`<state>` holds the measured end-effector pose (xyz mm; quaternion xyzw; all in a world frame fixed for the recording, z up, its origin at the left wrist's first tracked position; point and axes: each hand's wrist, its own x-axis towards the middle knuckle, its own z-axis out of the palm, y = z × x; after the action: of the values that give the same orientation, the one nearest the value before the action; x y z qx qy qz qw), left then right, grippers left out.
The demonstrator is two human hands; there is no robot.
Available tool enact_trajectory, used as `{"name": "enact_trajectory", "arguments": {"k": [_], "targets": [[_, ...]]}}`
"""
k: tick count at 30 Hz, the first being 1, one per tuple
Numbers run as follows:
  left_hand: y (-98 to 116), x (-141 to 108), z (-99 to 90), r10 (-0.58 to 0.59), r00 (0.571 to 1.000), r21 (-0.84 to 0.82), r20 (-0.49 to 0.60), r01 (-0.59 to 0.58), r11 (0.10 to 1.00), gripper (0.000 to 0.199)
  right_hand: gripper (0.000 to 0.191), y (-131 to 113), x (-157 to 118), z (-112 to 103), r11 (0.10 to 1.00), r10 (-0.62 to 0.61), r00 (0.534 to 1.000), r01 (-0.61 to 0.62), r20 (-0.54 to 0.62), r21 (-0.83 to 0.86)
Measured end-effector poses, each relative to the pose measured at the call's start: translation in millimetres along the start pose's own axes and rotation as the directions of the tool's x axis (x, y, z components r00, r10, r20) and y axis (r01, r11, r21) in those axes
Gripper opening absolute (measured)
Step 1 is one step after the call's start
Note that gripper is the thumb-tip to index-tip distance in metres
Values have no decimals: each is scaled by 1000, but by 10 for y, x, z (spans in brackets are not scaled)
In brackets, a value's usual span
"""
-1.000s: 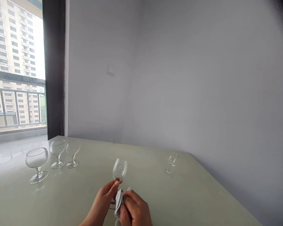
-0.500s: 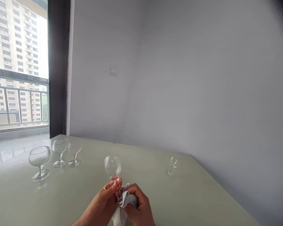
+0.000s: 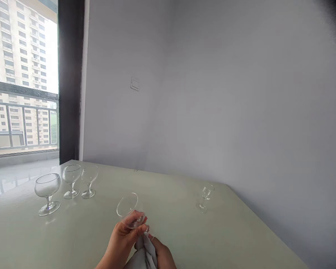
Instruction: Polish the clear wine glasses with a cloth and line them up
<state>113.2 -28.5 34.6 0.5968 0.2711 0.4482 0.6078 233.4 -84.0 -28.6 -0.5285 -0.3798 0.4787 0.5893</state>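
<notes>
A clear stemmed glass (image 3: 128,204) is tilted above the table, its open rim facing up and left. My left hand (image 3: 126,231) is closed around the lower bowl of this glass. My right hand (image 3: 161,252) grips a white cloth (image 3: 147,250) pressed to the glass's stem end. The cloth hides the glass's foot and some of my right fingers.
To the left stand three clear stemmed glasses: one nearer (image 3: 47,194), one behind it (image 3: 71,182) and one beside that (image 3: 89,182). Another glass (image 3: 206,194) stands at the right on the pale table (image 3: 226,231). Grey walls (image 3: 212,93) border the table's far side.
The held glass has tipped further, its rim swinging left and toward me. My left hand has shifted up onto the bowl, and the cloth in my right hand has moved slightly lower.
</notes>
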Motion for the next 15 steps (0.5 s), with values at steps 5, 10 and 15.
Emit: {"name": "enact_trajectory", "arguments": {"k": [5, 10, 15], "targets": [[-35, 143, -183, 106, 984, 313, -146, -56, 948, 20, 21, -218, 7, -149, 613, -286, 956, 240, 73, -753], [-100, 100, -97, 119, 981, 353, -156, -57, 934, 22, 28, -502, -35, -273, 343, -525, 847, 298, 81, -891], [-253, -41, 116, 126, 991, 298, -37, -109, 948, 25, 10, -531, -80, -132, 435, -474, 866, 387, 159, -813]]}}
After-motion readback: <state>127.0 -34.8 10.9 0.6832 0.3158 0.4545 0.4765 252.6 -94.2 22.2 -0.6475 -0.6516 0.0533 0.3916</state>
